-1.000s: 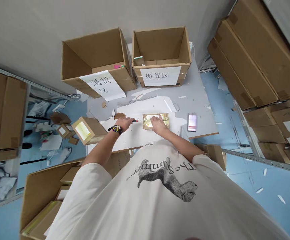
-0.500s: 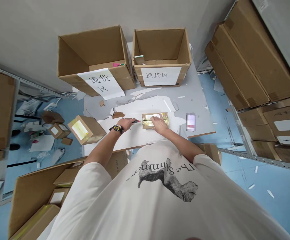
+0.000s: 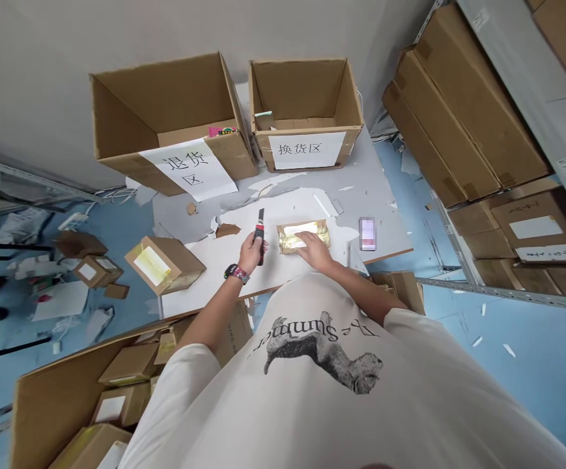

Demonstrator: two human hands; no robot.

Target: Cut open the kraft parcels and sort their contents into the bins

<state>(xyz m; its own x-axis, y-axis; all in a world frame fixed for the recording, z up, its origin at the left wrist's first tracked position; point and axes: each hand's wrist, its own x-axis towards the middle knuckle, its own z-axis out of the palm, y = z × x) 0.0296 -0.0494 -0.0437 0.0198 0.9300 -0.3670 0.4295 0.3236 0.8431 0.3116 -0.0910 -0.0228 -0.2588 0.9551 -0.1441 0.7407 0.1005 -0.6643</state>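
My left hand [image 3: 250, 254] is closed around a red and black utility knife [image 3: 260, 229], its blade pointing up and away from me, to the left of the parcel. A small brown cardboard parcel [image 3: 287, 243] with yellow tape and a white label lies on the white-topped table. Over its near right part my right hand [image 3: 314, 251] rests with the fingers stretched out, touching the top. The knife is apart from the parcel.
Two open cartons with paper signs, a left one [image 3: 165, 176] and a right one [image 3: 307, 151], stand at the table's back. A phone [image 3: 367, 234] lies at right. A taped box [image 3: 178, 260] sits at the left edge. Boxes fill a big carton [image 3: 43, 391] lower left; shelves flank both sides.
My left hand has drawn the utility knife back from the parcel and turned its blade from pointing right to pointing away. My right hand stays on the parcel, its fingers flatter.
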